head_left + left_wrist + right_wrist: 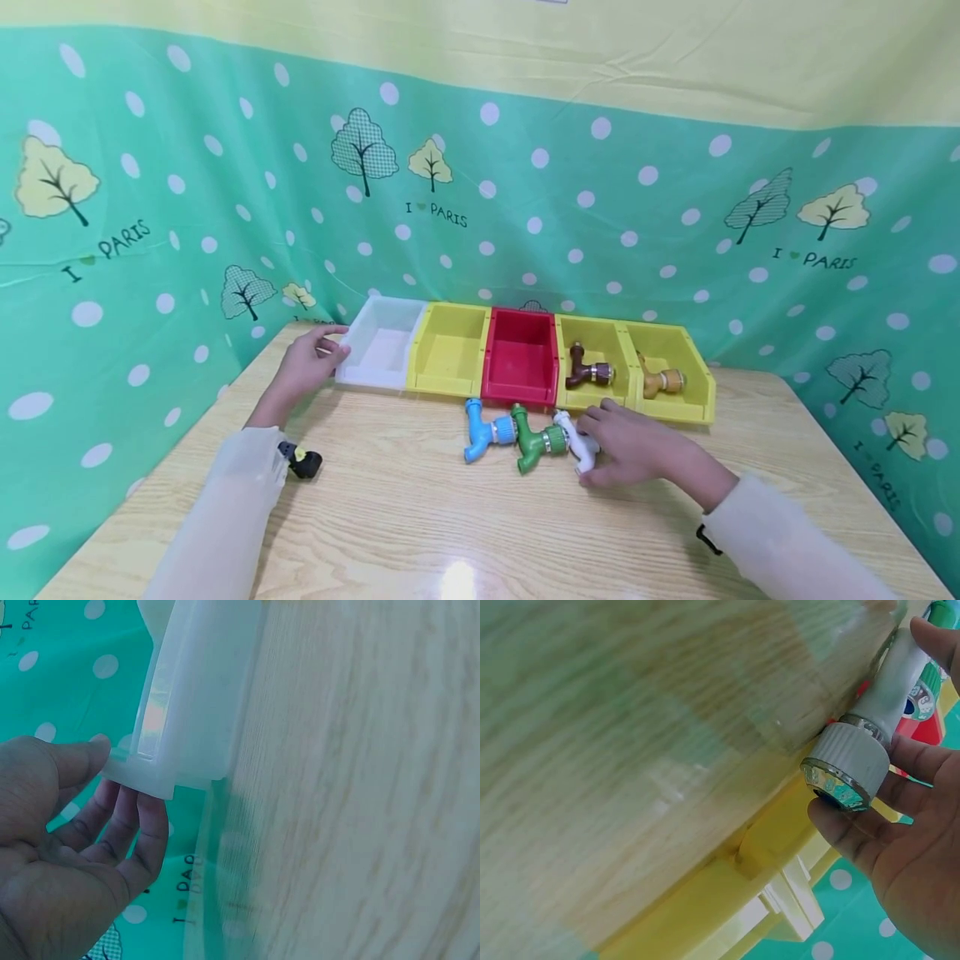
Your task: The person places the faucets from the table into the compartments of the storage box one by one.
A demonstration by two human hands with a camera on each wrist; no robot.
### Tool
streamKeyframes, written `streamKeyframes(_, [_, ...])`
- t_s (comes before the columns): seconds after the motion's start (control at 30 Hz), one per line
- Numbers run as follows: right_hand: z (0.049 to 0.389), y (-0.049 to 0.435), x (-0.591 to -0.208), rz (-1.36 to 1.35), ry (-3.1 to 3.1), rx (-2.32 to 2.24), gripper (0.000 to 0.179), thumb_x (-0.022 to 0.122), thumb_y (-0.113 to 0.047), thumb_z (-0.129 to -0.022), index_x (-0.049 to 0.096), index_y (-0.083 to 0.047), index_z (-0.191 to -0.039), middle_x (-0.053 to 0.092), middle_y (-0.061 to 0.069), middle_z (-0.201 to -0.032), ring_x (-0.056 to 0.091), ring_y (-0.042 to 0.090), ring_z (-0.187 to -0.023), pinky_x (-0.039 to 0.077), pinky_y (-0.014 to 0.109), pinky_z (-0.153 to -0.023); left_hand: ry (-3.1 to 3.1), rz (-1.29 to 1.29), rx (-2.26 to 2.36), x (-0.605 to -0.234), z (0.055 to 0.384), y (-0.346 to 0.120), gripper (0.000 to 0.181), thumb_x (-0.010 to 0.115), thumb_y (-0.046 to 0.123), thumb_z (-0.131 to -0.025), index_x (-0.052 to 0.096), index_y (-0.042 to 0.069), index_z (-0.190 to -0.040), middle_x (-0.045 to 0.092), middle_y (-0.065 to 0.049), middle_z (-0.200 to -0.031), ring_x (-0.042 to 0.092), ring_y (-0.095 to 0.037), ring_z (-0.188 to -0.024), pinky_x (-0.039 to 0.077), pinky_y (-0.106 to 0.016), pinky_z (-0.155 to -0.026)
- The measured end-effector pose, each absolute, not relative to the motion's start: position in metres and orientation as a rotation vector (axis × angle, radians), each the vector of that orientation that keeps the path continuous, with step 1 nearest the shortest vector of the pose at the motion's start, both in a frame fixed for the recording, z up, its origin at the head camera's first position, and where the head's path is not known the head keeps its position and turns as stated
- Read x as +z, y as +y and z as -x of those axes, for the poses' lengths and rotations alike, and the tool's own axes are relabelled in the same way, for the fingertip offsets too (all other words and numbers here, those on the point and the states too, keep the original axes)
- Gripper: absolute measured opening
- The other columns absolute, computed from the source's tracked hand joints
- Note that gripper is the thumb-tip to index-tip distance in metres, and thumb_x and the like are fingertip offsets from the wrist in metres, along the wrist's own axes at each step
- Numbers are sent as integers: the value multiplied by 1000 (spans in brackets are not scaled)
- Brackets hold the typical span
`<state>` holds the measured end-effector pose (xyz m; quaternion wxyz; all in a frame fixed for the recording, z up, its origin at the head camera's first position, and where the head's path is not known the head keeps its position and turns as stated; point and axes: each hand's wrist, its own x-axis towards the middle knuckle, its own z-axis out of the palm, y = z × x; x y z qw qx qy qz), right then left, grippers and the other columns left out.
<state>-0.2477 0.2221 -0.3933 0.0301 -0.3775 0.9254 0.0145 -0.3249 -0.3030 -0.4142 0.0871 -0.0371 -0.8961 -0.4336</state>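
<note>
My left hand [309, 365] is at the left end of the bin row, pinching the rim of the translucent white bin [196, 697] between thumb and curled fingers. On the table before the bins, my right hand [628, 443] holds a white tap [855, 754]. Its thumb is at one end of the tap, and the fingers lie along the ribbed collar. Next to that tap lie a green tap [531, 440] and a blue tap [482, 430], side by side; the green one also shows behind the white one in the right wrist view.
Right of the white bin come a yellow bin [450, 354], a red bin [521, 358] and two more yellow bins. A brown tap [588, 368] lies in one of these, an orange tap [660, 381] in the last. A green patterned curtain [540, 208] hangs behind the wooden table [420, 517].
</note>
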Motion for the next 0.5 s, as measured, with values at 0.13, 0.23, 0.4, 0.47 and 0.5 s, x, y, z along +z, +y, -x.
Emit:
streamKeyframes(0.13, [247, 222, -395, 1175, 2867, 61, 67, 77, -57, -82, 65, -7, -125, 65, 2, -113, 50, 16, -95, 49, 35, -78, -2671, 109, -1286, -415, 325, -303, 48, 57, 26, -107, 49, 8, -150, 61, -22, -115, 64, -36, -101, 61, -40, -76])
streamKeyframes(0.23, [245, 223, -396, 1193, 2879, 64, 67, 77, -57, -81, 65, -7, -124, 64, 1, -111, 49, 15, -94, 49, 34, -77, -2671, 112, -1284, -416, 326, -303, 48, 58, 26, -107, 49, 8, -150, 61, -22, -115, 64, -37, -101, 62, -39, -75])
streamKeyframes(0.4, [242, 226, -396, 1218, 2907, 65, 67, 78, -57, -79, 66, -7, -121, 64, 0, -109, 48, 15, -92, 48, 34, -78, -2673, 108, -1279, -416, 325, -303, 47, 57, 26, -107, 49, 8, -149, 60, -21, -115, 64, -36, -101, 61, -40, -76])
streamKeyframes(0.47, [240, 227, -395, 1220, 2918, 66, 67, 78, -58, -78, 66, -7, -121, 64, 0, -108, 48, 14, -93, 48, 35, -79, -2675, 104, -1276, -415, 325, -303, 47, 57, 26, -107, 49, 9, -150, 60, -21, -115, 64, -36, -101, 61, -40, -76])
streamKeyframes(0.5, [239, 228, -394, 1223, 2924, 69, 66, 78, -58, -78, 67, -8, -120, 63, -1, -107, 48, 14, -93, 48, 35, -79, -2675, 106, -1276, -415, 325, -303, 47, 57, 26, -107, 49, 9, -150, 60, -21, -115, 64, -35, -101, 61, -40, -76])
